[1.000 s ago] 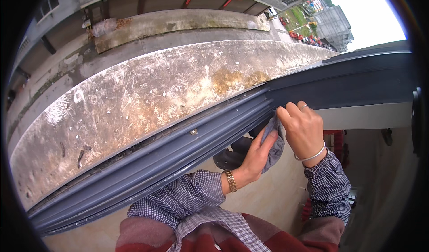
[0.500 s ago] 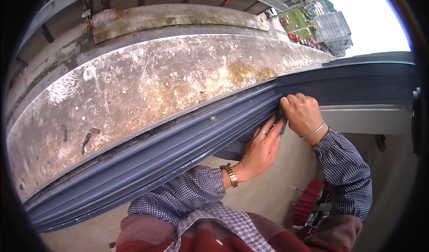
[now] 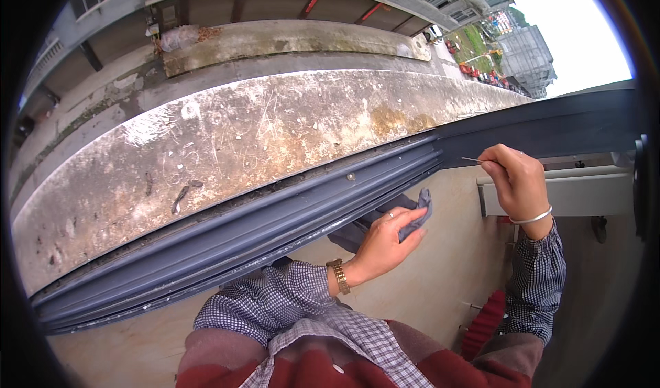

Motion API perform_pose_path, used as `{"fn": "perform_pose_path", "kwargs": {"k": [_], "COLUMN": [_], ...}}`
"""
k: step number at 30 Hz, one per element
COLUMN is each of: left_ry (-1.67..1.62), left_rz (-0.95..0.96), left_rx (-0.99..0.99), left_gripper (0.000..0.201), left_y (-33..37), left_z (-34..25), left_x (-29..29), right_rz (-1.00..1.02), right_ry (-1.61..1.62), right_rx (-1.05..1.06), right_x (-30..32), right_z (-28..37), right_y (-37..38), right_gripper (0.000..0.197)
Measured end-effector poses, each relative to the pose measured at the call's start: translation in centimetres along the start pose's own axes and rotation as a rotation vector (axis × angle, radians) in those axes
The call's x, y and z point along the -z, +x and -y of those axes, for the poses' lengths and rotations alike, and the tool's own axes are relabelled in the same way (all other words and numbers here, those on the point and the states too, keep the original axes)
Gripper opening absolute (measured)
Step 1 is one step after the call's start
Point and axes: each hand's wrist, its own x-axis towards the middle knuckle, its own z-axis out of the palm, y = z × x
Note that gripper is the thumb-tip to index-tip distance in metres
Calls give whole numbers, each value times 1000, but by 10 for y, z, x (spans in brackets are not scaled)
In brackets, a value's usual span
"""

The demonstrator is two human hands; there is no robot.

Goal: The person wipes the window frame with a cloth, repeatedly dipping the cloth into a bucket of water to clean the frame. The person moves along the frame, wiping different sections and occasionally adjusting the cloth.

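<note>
My left hand [image 3: 385, 247] is closed on a crumpled grey cloth [image 3: 422, 209], part of which sticks out past the fingertips. It is just below the inner edge of a dark blue-grey window track [image 3: 240, 240], near the track's right end. Further right, my right hand [image 3: 517, 185] pinches a thin metal rod [image 3: 470, 159] between thumb and fingers. The rod's visible end points left toward the corner where the track meets the dark window frame [image 3: 550, 121]. Its other end is hidden in my hand.
Beyond the track lies a stained concrete ledge [image 3: 275, 123] with dark debris. A street and a building [image 3: 261, 10] are visible past it. A white panel edge [image 3: 570, 194] is under the right frame. Below is a beige floor [image 3: 392, 305] and a red ridged object [image 3: 485, 323].
My right hand has moved right, away from the track corner, and the thin rod now shows. My left hand has drawn down and back from the corner with the cloth. The view has shifted slightly.
</note>
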Motion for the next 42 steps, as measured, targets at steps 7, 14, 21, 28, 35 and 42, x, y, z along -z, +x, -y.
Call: {"fn": "perform_pose_path", "kwargs": {"k": [7,14,21,28,35,42], "left_ry": [98,-182,-12,326,292,-50], "left_rz": [175,-194,-679,-378,-447,-3], "left_rx": [208,64,-163,-15,-63,298], "left_gripper": [19,32,44,31,33,68], "left_y": [-72,-182,-236,-209,-173,-137], "left_z": [-72,-143,-196,-206,-170,-82], "left_x": [75,146,148,136,144,111], "right_rz": [-148,-258,-68,71,44,-120], "right_ry": [1126,1811,1899,1679,1712,1917], "right_rx": [-47,-122,184,599,755,445], "right_x": [-99,-181,-167,-124,-115,-119], "right_z": [60,132,159,234,206,182], "right_y": [-77,-89,-49,-5,-20,-44], "right_gripper": [17,18,14,48,13,12]}}
